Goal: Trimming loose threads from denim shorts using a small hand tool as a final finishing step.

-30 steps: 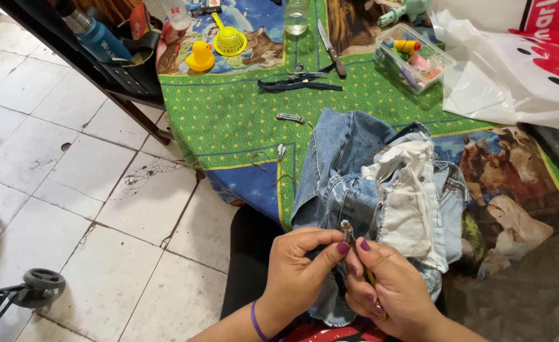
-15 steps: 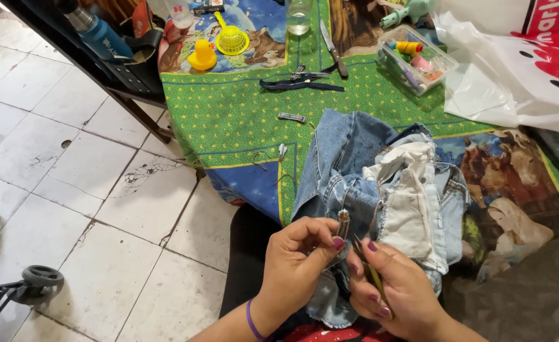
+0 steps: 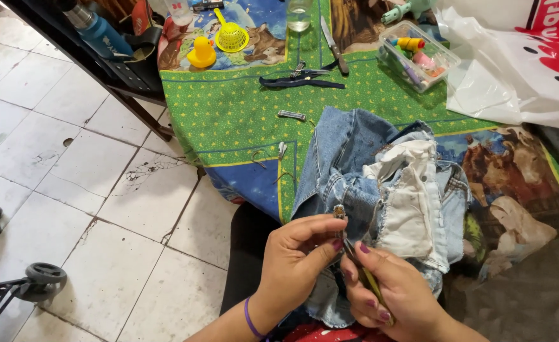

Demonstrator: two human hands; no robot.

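The left hand pinched a small metal zipper slider on faded blue denim jeans while the right hand gripped a slim tool; steady, aligned pressure seemed wise.

Between the jeans heaped at the counter's near edge and the dark pliers farther back lies a band of green cloth with only a small metal clip on it. A clear plastic box and white bag crowd the right side.
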